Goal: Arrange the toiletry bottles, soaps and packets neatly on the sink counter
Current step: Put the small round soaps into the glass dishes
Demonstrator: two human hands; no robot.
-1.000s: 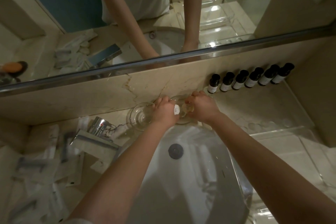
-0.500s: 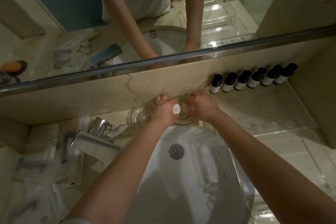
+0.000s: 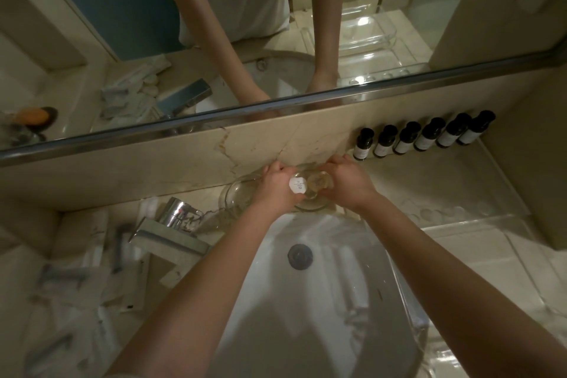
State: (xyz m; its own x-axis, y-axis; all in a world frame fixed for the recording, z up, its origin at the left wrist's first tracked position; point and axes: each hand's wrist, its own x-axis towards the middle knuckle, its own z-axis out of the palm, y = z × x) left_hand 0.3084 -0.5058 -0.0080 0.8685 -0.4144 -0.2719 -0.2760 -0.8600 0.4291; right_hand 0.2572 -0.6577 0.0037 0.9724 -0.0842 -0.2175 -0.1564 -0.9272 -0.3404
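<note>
**Both hands at the glass dish**

Behind the white oval sink basin (image 3: 306,301), loose white packets (image 3: 76,279) lie on the left of the beige marble counter (image 3: 429,181). Six dark white-labelled bottles (image 3: 423,138) stand in a row on the right. Between them, the right hand (image 3: 346,184) grips the clear round glass dish (image 3: 310,207). The left hand (image 3: 276,190) pinches a small round white-wrapped soap (image 3: 298,186) over it.

We see a pale marble desk (image 3: 429,184) set round a white basin (image 3: 306,316). Along its back wall on the right, six dark bottles (image 3: 426,138) stand upright in a close row, and behind the basin two clear glass dishes (image 3: 236,193) sit side by side. On the left, beside the chrome tap (image 3: 171,230), white packets (image 3: 76,279) lie in a loose heap, and a clear tray (image 3: 478,224) rests at the right front.
</note>
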